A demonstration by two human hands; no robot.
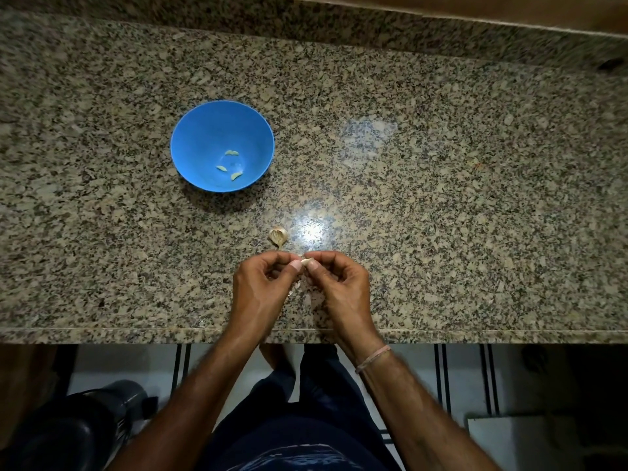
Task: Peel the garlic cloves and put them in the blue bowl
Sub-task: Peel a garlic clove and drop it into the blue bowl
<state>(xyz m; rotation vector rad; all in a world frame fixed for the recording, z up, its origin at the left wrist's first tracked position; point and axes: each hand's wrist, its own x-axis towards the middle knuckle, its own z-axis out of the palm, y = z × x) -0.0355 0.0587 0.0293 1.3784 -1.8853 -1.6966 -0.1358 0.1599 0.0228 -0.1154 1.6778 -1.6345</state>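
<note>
Speckled granite bench (441,198), polished and glossy with glare. The blue bowl (204,130) looks like smooth plastic. Garlic piece (278,236) wears dry papery skin.

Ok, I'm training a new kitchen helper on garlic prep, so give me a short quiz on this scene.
1. True or false: the blue bowl is empty.
2. Where does the garlic piece in its skin lie? A) in the bowl B) on the counter, nearer the person than the bowl C) on the floor
3. What do the left hand and right hand pinch between them?

Key
1. False: peeled cloves lie in it.
2. B.
3. One garlic clove, held at the fingertips of both hands.
</note>
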